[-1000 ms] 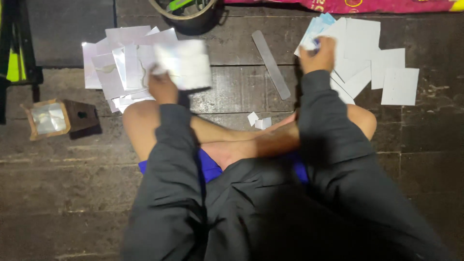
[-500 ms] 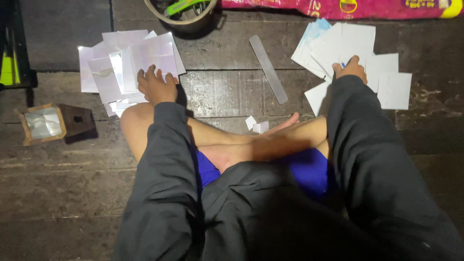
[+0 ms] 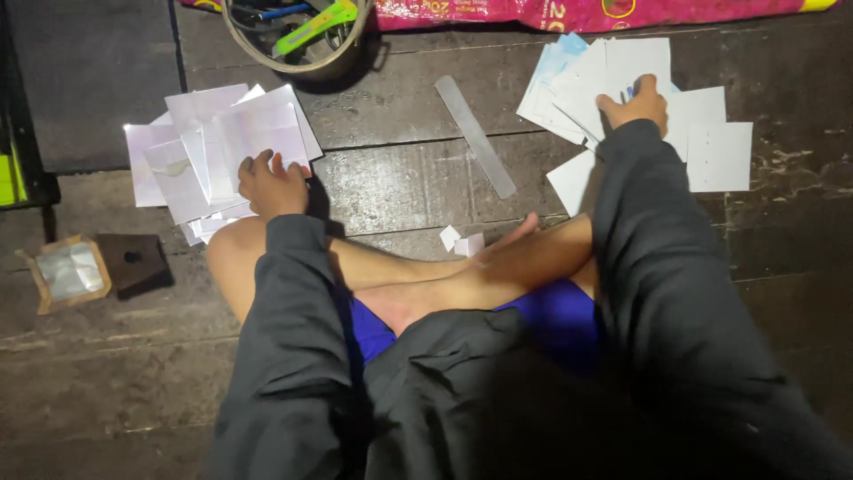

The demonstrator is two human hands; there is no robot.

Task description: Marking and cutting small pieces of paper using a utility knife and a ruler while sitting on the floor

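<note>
Head view looks down on a person sitting cross-legged on a dark wooden plank floor (image 3: 400, 187), in a dark grey long-sleeved top and blue shorts, knees and feet bare.

The left hand (image 3: 271, 185) rests with its fingers bent on the near edge of a loose pile of pale lilac-white paper sheets (image 3: 222, 147) spread on the floor just ahead of the left knee; it touches the sheets, but whether it pinches one cannot be told. The right hand (image 3: 635, 105) is stretched further forward onto a second spread of white and light blue paper cards (image 3: 622, 67), fingers curled on top of them; something small and blue shows at the fingertips, too small to make out, and a real grip cannot be told here either. More white square cards (image 3: 718, 156) lie flat beside the right wrist.

Between the two piles a long clear plastic ruler (image 3: 474, 136) lies at a slant on the planks, apart from both hands. Two small white paper scraps (image 3: 460, 241) sit just in front of the feet. At the top edge stands a round metal bowl (image 3: 293, 62) holding a green tool. To the far left are a dark square wooden block (image 3: 133, 260) and, touching it, a small brown cardboard tray with a shiny foil-like piece (image 3: 67, 271).
</note>
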